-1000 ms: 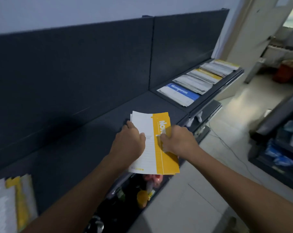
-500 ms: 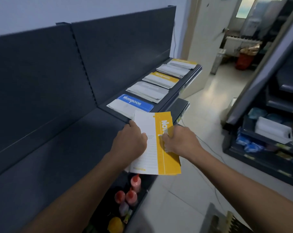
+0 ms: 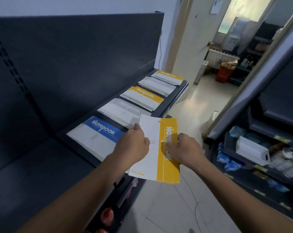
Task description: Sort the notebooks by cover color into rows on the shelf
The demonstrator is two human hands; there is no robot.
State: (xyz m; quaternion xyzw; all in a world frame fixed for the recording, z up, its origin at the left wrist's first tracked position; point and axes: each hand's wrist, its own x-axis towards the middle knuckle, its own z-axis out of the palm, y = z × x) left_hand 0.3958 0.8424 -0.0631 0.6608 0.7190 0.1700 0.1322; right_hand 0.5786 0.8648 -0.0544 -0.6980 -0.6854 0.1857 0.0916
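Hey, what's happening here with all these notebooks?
A person is holding a yellow notebook in both hands. The left hand grips its white side and the right hand its yellow band, at the front edge of a dark shelf. Five piles lie in a row on the shelf: a blue notebook nearest, then a grey pile, a yellow pile, a second grey pile and a far yellow pile. The held one is not yet set down.

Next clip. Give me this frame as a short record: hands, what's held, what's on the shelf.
Held: yellow-banded notebook, cover up
Left hand: grips its white side
Right hand: grips its yellow band
Shelf: five piles in one line
Near to far: blue pile, grey pile, yellow pile, second grey pile, far yellow pile
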